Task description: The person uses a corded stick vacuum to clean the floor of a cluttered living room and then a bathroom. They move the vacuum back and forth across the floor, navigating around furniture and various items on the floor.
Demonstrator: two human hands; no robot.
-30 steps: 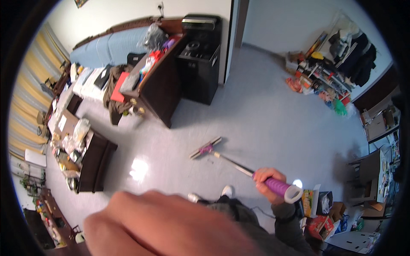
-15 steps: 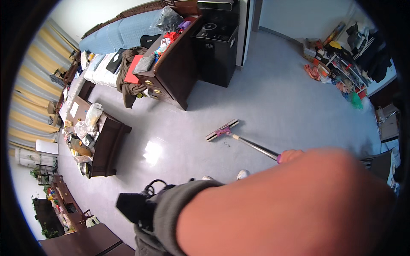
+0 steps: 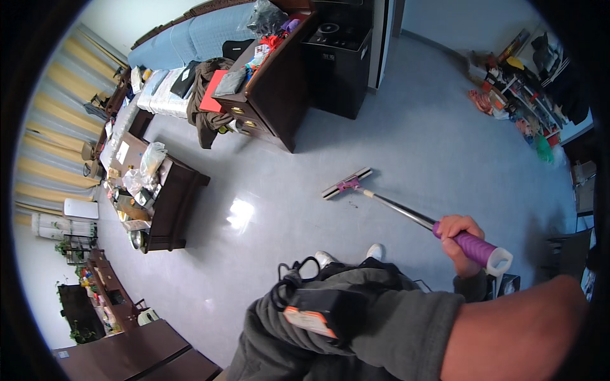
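My right hand [image 3: 459,236] is wrapped round the purple grip of a mop [image 3: 406,214], near the upper end of its handle. A white hollow cap ends the grip. The metal pole slants away to a narrow flat head with a purple joint, which lies on the grey floor [image 3: 273,184]. Small dark bits show on the floor beside the mop head. My left arm, in a rolled grey sleeve, crosses low in front of me to the right. Its bare part, my left hand [image 3: 554,311] or wrist, is blurred at the lower right, fingers hidden.
A dark wooden coffee table [image 3: 181,206] with bags and clutter stands left. Behind it is a blue-cushioned sofa [image 3: 210,38] beside a wooden cabinet [image 3: 273,95] and a black appliance [image 3: 337,76]. Piled goods [image 3: 521,108] line the far right. A black box [image 3: 318,311] with cables hangs at my body.
My left arm has swung down and to the right, uncovering my right hand and the mop's purple grip. The whole view has shifted slightly; the mop head still rests on the floor.
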